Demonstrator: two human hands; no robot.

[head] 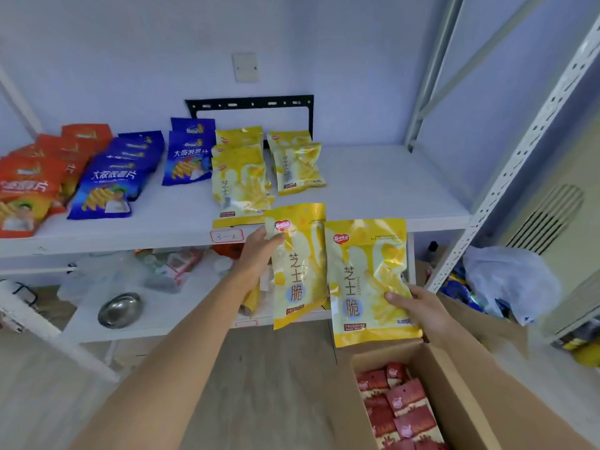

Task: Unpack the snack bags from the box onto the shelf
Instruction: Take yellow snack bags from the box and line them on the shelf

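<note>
White laminate shelf (373, 190) on perforated steel uprights, pale wall behind. Glossy foil pouches lie flat on it: orange bags (29, 190) at 9 o'clock, blue bags (110, 186) beside, yellow bags (246, 177) centre. Left hand (259, 254) pinches one yellow pouch (298, 271) by its top corner; right hand (418, 306) grips a second pouch (367, 280) low. Both hang below the shelf edge. Corrugated cardboard box (454, 401) at 5 o'clock, red packets (402, 407) inside.

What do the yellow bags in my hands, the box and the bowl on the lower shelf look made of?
Yellow snack bags: glossy plastic film, probably; it shows shiny highlights and creases.
Box: brown corrugated cardboard, matte, with folded flaps.
Bowl: likely stainless steel; it is silvery with mirror-like reflections.
</note>
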